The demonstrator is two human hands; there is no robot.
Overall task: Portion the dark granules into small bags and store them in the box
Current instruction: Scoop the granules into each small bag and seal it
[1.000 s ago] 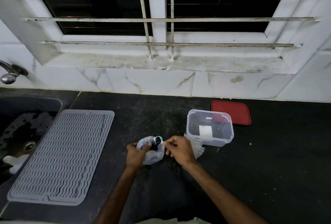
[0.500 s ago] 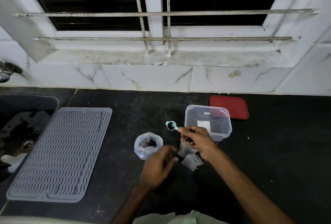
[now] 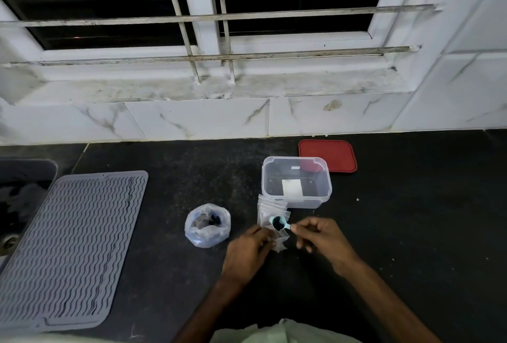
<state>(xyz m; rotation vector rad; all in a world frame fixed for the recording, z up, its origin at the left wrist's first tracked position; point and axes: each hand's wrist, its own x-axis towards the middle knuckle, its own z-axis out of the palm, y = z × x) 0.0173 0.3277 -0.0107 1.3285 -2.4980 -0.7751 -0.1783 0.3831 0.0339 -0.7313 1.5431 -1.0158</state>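
A clear plastic bag of dark granules [image 3: 207, 225] stands open on the black counter. My right hand [image 3: 319, 235] pinches a small teal spoon [image 3: 279, 223] whose bowl is full of dark granules. The spoon hovers over a small clear bag [image 3: 278, 241] that my left hand [image 3: 248, 251] holds at its mouth. More small clear bags [image 3: 270, 208] lie stacked just behind, against the clear plastic box [image 3: 296, 181]. The box is open, with a white label showing on its floor.
The box's red lid [image 3: 327, 155] lies flat behind it near the marble wall. A grey ribbed drying mat [image 3: 74, 246] covers the counter at the left, beside a dark sink [image 3: 22, 186]. A barred window sits above the sill.
My right hand lifted the spoon out of the granule bag and brought it rightward, down over the small bag. My left hand left the granule bag and took hold of the small bag.
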